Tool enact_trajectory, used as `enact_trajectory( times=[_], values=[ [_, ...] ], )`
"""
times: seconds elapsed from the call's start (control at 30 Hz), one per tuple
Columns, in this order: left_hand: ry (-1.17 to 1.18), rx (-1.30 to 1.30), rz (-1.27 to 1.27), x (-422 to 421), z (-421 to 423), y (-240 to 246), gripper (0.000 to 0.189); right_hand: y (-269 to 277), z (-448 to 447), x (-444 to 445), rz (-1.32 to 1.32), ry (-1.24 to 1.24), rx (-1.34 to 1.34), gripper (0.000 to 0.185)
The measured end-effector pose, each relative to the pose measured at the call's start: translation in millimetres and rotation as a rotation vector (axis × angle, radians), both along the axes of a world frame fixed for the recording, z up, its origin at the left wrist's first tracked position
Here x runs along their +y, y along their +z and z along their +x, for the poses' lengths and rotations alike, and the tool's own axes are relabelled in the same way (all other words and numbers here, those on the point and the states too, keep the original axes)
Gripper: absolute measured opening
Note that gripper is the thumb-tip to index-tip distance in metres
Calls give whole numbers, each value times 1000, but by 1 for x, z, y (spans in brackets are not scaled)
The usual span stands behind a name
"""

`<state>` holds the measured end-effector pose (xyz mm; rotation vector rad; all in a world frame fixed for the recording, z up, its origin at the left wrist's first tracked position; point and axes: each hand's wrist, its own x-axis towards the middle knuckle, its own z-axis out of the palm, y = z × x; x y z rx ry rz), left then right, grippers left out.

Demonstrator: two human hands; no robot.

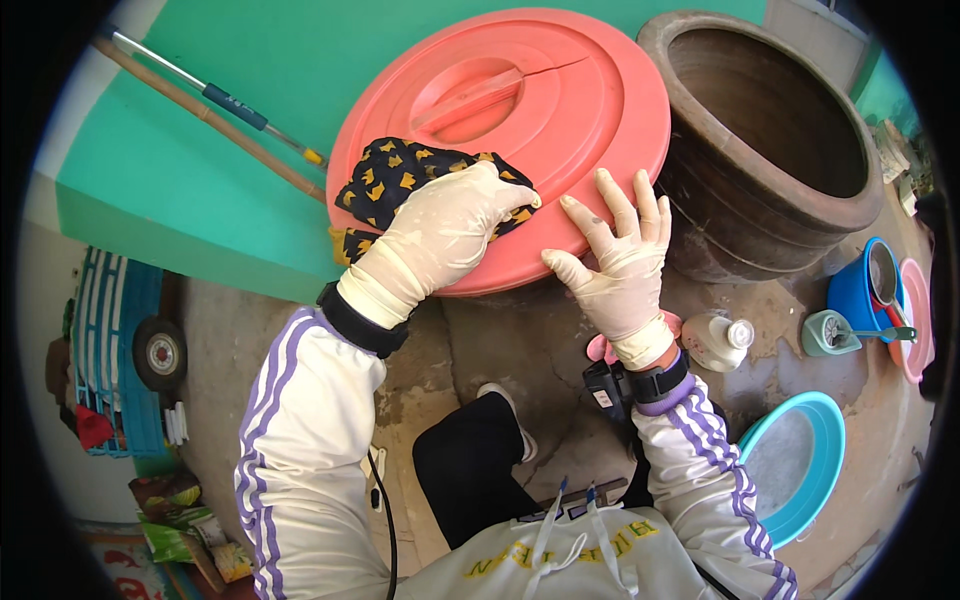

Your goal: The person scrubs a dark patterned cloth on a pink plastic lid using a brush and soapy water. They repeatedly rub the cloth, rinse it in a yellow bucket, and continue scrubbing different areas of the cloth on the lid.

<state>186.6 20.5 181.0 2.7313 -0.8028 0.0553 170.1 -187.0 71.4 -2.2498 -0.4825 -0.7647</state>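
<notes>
A round pink plastic lid [585, 105] with a recessed handle bar lies in front of me; a dark crack runs outward from the handle. My left hand [457, 217], in a pale rubber glove, is shut on a black cloth [420, 169] with a yellow pattern and presses it against the near left part of the lid. Part of the cloth hangs over the rim. My right hand [619, 255], gloved the same way, rests with spread fingers on the lid's near right edge and holds nothing. What stands beneath the lid is mostly hidden.
A large brown earthenware jar [765, 142] stands right of the lid. On the wet floor are a white bottle [718, 341], a turquoise basin [832, 465] with cloudy water, a blue bucket [851, 289] and a green scoop brush holder [825, 334]. Poles [210, 112] lean left.
</notes>
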Motion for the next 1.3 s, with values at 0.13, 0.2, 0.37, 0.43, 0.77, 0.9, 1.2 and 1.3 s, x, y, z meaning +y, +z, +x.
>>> enact_trajectory(
  times=[0.13,0.2,0.37,0.43,0.77,0.9,1.2,1.3],
  values=[
    [-23,-68,58,-9,0,1,28,2,0,0,-16,54,-34,52],
    [-21,-64,83,-12,0,3,28,1,1,0,-43,60,-35,51],
    [56,-25,175,-7,-12,10,28,-2,4,1,5,45,-65,41],
    [82,-6,202,4,-18,13,27,-3,4,3,30,34,-65,37],
    [309,-6,413,88,-41,19,25,-8,6,3,58,30,-83,34],
    [366,-68,584,112,-28,13,27,-7,5,4,70,34,-79,33],
    [593,121,582,125,-2,7,27,-6,2,6,93,62,-67,35],
    [529,206,541,113,-3,10,26,-6,2,6,123,74,-52,35]
  ],
)
